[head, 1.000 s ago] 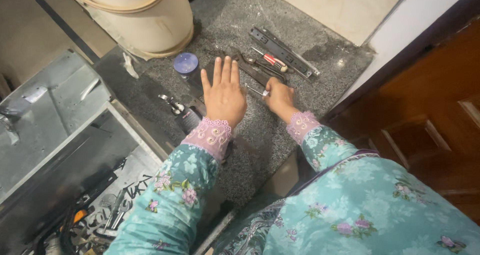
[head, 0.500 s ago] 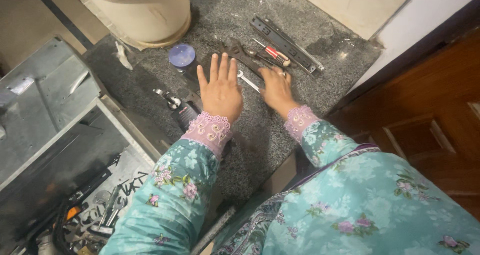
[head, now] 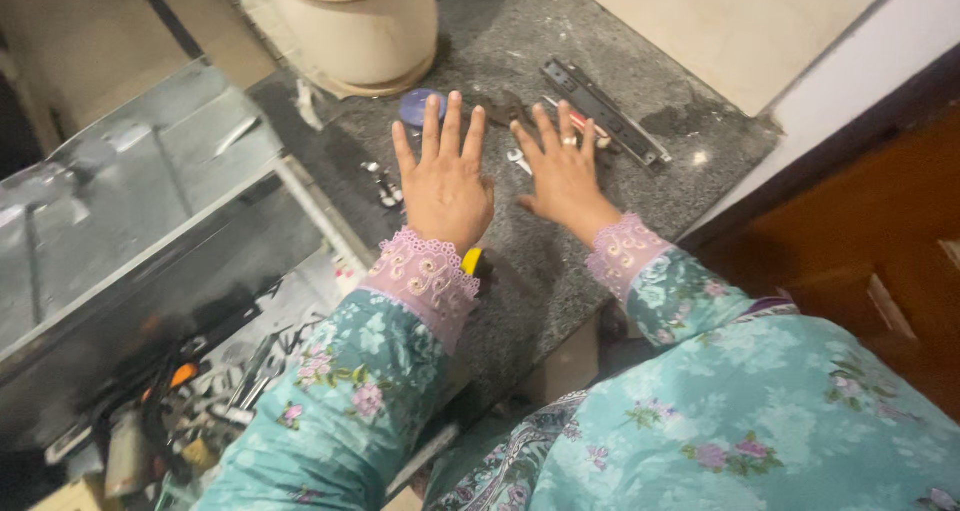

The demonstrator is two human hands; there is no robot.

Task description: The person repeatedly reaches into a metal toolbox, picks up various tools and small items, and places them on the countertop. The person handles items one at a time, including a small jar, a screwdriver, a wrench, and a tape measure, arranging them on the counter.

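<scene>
Nearest, the person's flowered turquoise sleeves (head: 370, 391) reach out over a dark speckled stone slab (head: 540, 271), pink lace at each cuff. Down to the near left an open metal toolbox (head: 150, 241) shows a jumble of tools in its bottom, too tangled to tell apart.

Further out, both hands lie palm down on the slab, fingers spread, gripping nothing. A yellow-and-black object (head: 473, 262) peeks from under the left wrist. The left hand (head: 445, 186) rests on bare stone, its fingertips just short of a small blue round lid (head: 420, 106); a small metal fitting (head: 385, 184) lies just to its left. The right hand (head: 565, 176) (a ring on one finger) covers part of the tools: a small spanner (head: 517, 159) shows between the two hands, and a red-handled screwdriver (head: 583, 128) and a dark wrench (head: 508, 113) lie partly under its fingers.

Beyond those sits a long black metal rail (head: 605, 114), and at the far edge a cream plastic bucket (head: 350, 26).

The risk I see: with fingers spread over loose steel, a sideways sweep could roll the screwdriver or push the spanner off the slab's near edge, or catch a fingertip on the wrench.
</scene>
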